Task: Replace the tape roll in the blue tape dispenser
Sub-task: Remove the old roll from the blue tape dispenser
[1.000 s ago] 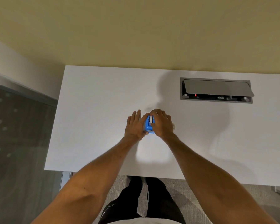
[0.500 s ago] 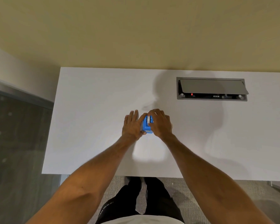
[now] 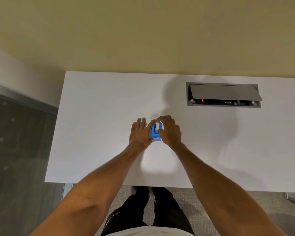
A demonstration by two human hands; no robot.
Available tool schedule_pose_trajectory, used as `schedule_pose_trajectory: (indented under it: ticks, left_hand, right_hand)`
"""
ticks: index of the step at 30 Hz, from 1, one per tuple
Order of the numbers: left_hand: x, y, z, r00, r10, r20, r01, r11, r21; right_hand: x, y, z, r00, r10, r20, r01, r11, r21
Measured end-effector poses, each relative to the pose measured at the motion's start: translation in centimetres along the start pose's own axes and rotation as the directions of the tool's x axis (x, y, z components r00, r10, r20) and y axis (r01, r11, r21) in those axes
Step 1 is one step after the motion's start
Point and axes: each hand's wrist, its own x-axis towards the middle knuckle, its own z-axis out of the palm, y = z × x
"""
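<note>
The blue tape dispenser stands on the white desk, near the middle. A white tape roll sits in its far end. My left hand presses against the dispenser's left side, index finger and thumb on it, other fingers stretched out flat. My right hand curls over the right side, fingertips on top of the roll and thumb on the dispenser's body. The dispenser's right side is hidden by that hand.
A grey cable box with its lid tilted open is set into the desk at the back right. The desk's left edge borders a dark glass panel. My legs stand at the front edge.
Both hands stay on the dispenser. My right fingertips have shifted slightly over the roll, and more of the white roll shows now. The head view has drifted a little.
</note>
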Motion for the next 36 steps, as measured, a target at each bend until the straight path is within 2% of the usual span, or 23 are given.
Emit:
schedule_pose_trajectory:
  ticks: [5, 10, 15, 18, 20, 22, 25, 27, 31, 36]
  left_hand:
    - [0.0, -0.1, 0.3, 1.0, -0.001, 0.002, 0.001, 1.0, -0.026]
    - [0.3, -0.5, -0.2, 0.997, 0.022, 0.076, -0.015, 0.996, -0.092]
    - [-0.7, -0.4, -3.2, 0.992, 0.051, 0.114, -0.008, 0.935, -0.354]
    - [-1.7, 0.1, -5.7, 0.99, -0.105, 0.093, 0.14, 0.811, -0.567]
    - [-2.3, 0.4, -6.8, 0.978, -0.169, 0.121, 0.199, 0.602, -0.773]
    - [-3.2, 1.0, -7.6, 0.972, -0.169, 0.162, 0.215, 0.376, -0.901]
    - [-4.6, 1.6, -8.0, 0.975, -0.141, 0.174, 0.197, 0.17, -0.966]
    - [-5.1, 1.9, -8.2, 0.977, -0.132, 0.165, 0.178, 0.093, -0.98]
    - [-5.7, 2.1, -8.6, 0.97, -0.123, 0.21, 0.213, 0.014, -0.977]
    - [-5.8, 2.3, -8.3, 0.962, 0.028, 0.27, 0.272, -0.07, -0.96]
  right_hand:
    - [0.3, -0.1, -0.4, 0.999, -0.04, -0.015, 0.04, 0.999, 0.016]
    - [-0.2, 0.2, -0.8, 0.998, -0.028, -0.05, 0.032, 0.995, 0.094]
    - [-1.3, -0.4, -1.7, 0.992, -0.013, -0.127, 0.05, 0.956, 0.289]
    - [-1.8, -1.2, -2.6, 0.989, -0.039, -0.142, 0.09, 0.921, 0.378]
    - [-2.2, -1.7, -3.2, 0.987, -0.054, -0.152, 0.116, 0.89, 0.441]
    - [-2.5, -2.2, -3.8, 0.985, -0.067, -0.156, 0.136, 0.865, 0.484]
    - [-3.1, -2.9, -4.2, 0.985, -0.049, -0.167, 0.132, 0.836, 0.532]
    - [-3.6, -3.1, -4.1, 0.985, -0.042, -0.169, 0.13, 0.822, 0.554]
    - [-4.3, -3.1, -3.9, 0.985, -0.059, -0.164, 0.142, 0.819, 0.556]
    - [-5.7, -2.9, -4.2, 0.984, -0.06, -0.165, 0.146, 0.803, 0.578]
